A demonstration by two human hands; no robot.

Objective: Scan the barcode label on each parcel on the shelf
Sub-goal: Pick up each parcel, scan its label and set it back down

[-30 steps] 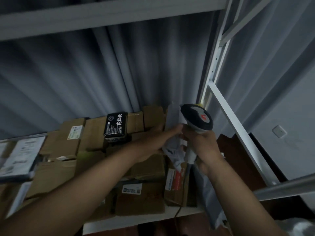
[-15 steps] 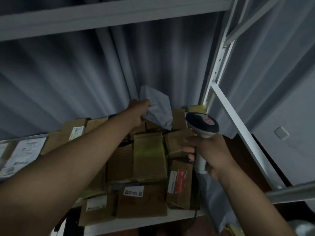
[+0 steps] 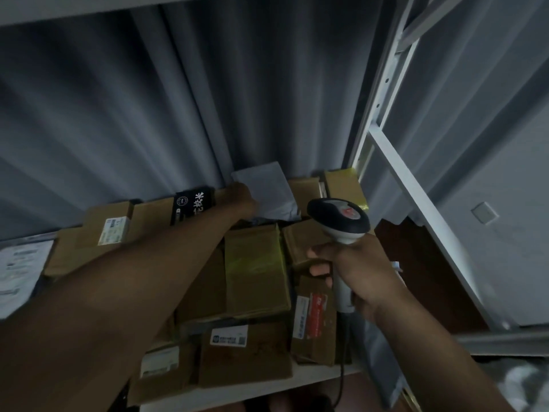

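My left hand (image 3: 242,200) rests on the grey bag (image 3: 267,188) at the back, grip unclear. My right hand (image 3: 353,272) clutches the scanner (image 3: 338,218), boxes (image 3: 255,272) just beyond its fingers.

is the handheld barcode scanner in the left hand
No, the right hand grips the white handheld barcode scanner with the black head, while the left hand reaches to the grey plastic mailer bag at the back.
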